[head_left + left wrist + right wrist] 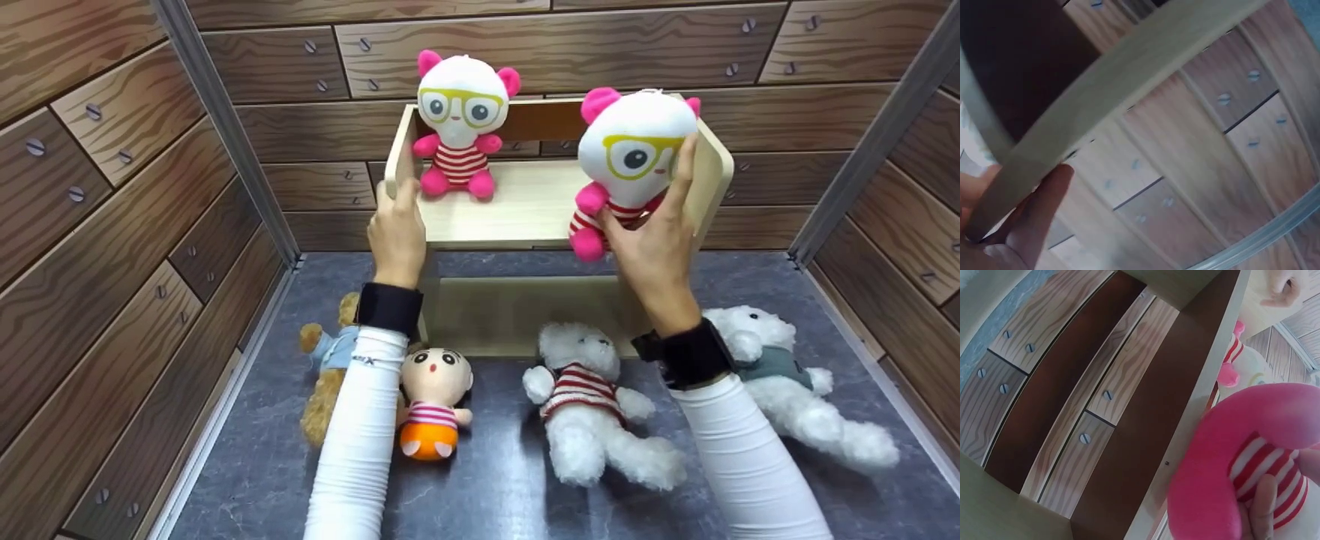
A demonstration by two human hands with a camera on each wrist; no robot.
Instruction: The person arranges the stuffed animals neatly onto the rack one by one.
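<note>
My right hand (660,240) grips a plush panda (634,150) with pink ears, yellow glasses and a red-striped body, held at the right end of a pale wooden shelf (517,217). In the right wrist view, the toy's pink limbs and striped body (1269,472) show close up, with fingers around it. A matching panda (459,124) sits upright at the shelf's left end. My left hand (397,232) holds the front edge of the shelf's left side panel (1084,107), fingers on both faces of the board.
On the dark floor lie a brown teddy (330,375) partly behind my left arm, a doll in orange shorts (431,405), a white bear in a striped shirt (589,405) and another white bear in green (787,375). Wood-patterned walls (112,247) enclose the space.
</note>
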